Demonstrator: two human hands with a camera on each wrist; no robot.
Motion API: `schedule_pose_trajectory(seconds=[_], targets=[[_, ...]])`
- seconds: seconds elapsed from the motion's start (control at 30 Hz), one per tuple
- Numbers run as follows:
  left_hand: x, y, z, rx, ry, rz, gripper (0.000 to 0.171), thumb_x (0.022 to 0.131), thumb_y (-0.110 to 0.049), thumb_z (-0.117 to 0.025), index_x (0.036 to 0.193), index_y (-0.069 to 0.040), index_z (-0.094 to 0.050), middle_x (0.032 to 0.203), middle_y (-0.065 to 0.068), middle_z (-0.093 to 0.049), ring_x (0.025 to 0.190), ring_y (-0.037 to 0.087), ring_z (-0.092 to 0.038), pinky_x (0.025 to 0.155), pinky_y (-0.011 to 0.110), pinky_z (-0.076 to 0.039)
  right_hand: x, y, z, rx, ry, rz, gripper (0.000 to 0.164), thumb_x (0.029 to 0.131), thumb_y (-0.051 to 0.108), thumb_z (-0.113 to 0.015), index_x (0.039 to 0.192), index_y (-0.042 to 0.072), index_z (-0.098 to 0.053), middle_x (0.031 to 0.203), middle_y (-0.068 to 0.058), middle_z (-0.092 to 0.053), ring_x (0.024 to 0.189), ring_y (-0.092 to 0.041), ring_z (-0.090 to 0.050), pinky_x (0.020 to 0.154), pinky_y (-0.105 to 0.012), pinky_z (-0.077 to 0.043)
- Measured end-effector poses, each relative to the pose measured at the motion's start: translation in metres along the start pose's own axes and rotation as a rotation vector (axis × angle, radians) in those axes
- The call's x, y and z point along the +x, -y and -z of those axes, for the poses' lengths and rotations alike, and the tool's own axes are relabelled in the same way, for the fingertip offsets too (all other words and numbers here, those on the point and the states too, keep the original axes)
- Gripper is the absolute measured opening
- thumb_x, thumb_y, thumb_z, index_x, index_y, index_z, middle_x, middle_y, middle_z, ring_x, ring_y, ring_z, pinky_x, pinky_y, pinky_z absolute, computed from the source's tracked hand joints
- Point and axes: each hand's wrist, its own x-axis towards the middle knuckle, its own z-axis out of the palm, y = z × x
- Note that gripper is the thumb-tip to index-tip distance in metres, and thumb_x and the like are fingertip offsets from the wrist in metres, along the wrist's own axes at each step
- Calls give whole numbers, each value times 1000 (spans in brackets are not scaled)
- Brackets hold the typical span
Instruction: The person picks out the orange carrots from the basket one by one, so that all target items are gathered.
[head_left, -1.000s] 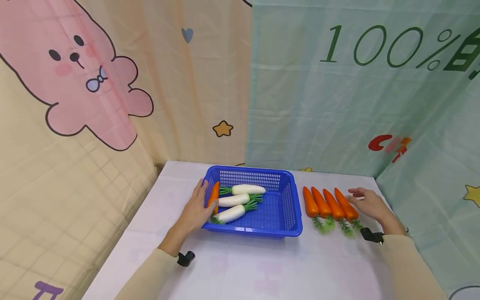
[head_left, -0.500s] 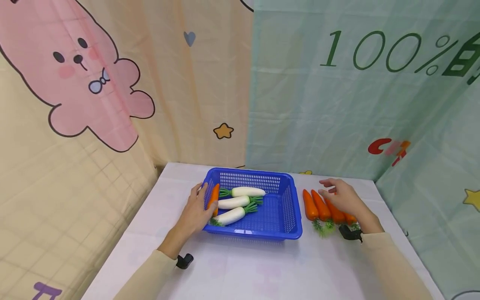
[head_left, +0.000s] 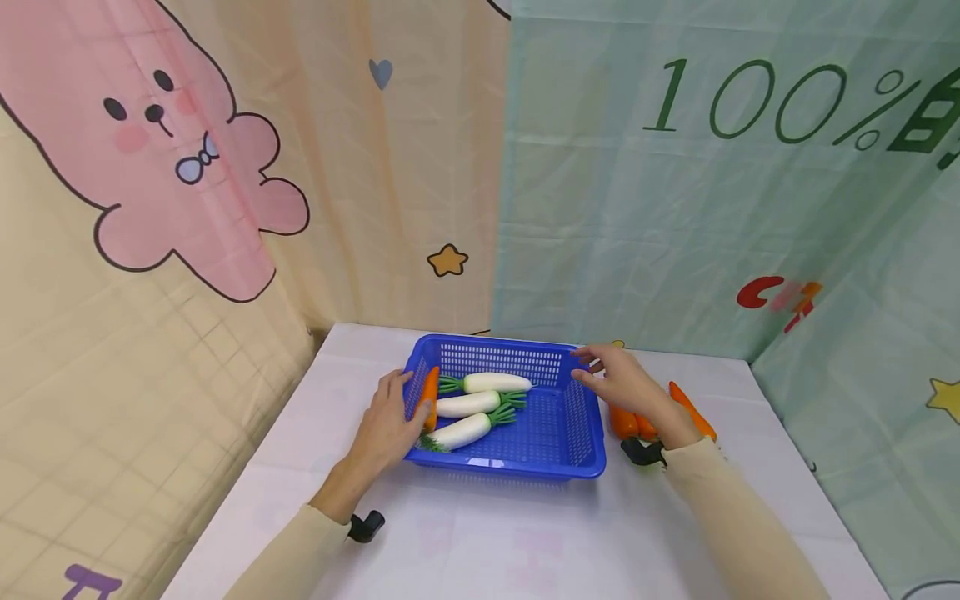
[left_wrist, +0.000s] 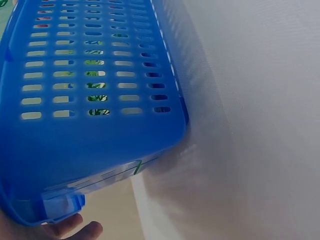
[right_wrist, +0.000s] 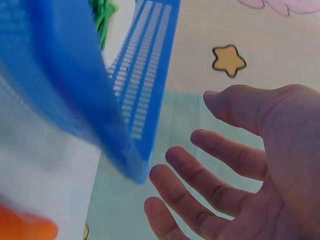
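Observation:
A blue plastic basket (head_left: 495,465) with slotted sides sits on the table. In it lie one orange carrot (head_left: 430,392) along the left wall and three white radishes with green tops, among them the front radish (head_left: 461,432). My left hand (head_left: 386,421) holds the basket's left rim, thumb over the inside near the carrot and fingers outside. Close to the basket's back right corner hovers my right hand (head_left: 626,383), its fingers spread and slightly bent with nothing between them, as the right wrist view shows. Its forearm partly covers the carrots (head_left: 622,421) on the right.
One carrot (head_left: 692,408) shows to the right of the right wrist, on the white-covered table (head_left: 480,542). Printed curtains (head_left: 637,208) hang close behind the table's back edge. Both wrists carry small black cameras.
My right hand has moved left from beside the rightmost carrot, over the carrot row, to the basket's right rim. The left hand and basket have stayed nearly in place.

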Motion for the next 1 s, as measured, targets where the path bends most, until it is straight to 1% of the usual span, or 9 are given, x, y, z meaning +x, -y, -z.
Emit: schedule_pose_trajectory(seconds=[0.13, 0.27, 0.37, 0.53, 0.63, 0.83, 0.9, 1.0], targets=[[-4, 0, 3, -1, 40, -21, 84, 117, -42, -63, 183, -2, -31, 193, 26, -22, 174, 56, -36, 136, 81, -37, 10, 16, -7, -11, 41, 34, 48, 116, 24, -74, 155, -5, -69, 144, -28, -78, 124, -41, -79, 109, -60, -69], [-7, 4, 6, 14, 101, -46, 94, 114, -47, -67, 186, -6, -23, 196, 23, -14, 177, 56, -29, 135, 85, -33, 20, 29, -16, -5, 66, 65, 48, 116, 24, -74, 155, -4, -69, 145, -26, -78, 124, -39, -80, 110, -59, -69], [-7, 10, 9, 37, 151, -54, 105, 111, -55, -70, 188, -10, -14, 198, 18, -6, 180, 54, -24, 135, 86, -30, 27, 40, -22, 23, 90, 86, 49, 116, 25, -73, 156, -3, -69, 148, -24, -78, 127, -39, -79, 110, -59, -69], [-7, 19, 14, 40, 227, -76, 123, 104, -69, -73, 189, -12, -5, 199, 16, 4, 182, 53, -16, 135, 87, -28, 39, 55, -35, 80, 126, 136, 50, 116, 25, -74, 157, -2, -68, 150, -25, -77, 128, -41, -79, 111, -61, -68], [-7, 22, 17, 20, 265, -88, 130, 100, -74, -74, 189, -12, -2, 199, 15, 7, 183, 52, -12, 136, 85, -27, 45, 61, -43, 107, 145, 142, 51, 116, 27, -74, 158, 0, -67, 147, -24, -79, 126, -41, -80, 110, -59, -69], [-4, 25, 19, -9, 298, -92, 138, 96, -74, -80, 189, -15, 3, 199, 14, 12, 184, 51, -6, 138, 83, -26, 59, 72, -63, 151, 195, 120, 52, 116, 32, -74, 159, 4, -68, 139, -18, -81, 118, -33, -79, 104, -49, -71], [-4, 25, 20, -18, 307, -86, 141, 94, -76, -82, 189, -17, 4, 199, 13, 13, 184, 51, -6, 138, 83, -26, 65, 77, -69, 187, 225, 117, 52, 116, 31, -74, 160, 4, -67, 141, -20, -80, 115, -35, -81, 100, -46, -72], [-4, 26, 22, -26, 320, -80, 145, 92, -78, -83, 189, -17, 6, 198, 13, 15, 184, 52, -6, 138, 84, -27, 72, 84, -80, 270, 282, 106, 53, 117, 29, -73, 161, 1, -64, 144, -24, -78, 114, -38, -82, 95, -46, -74]])
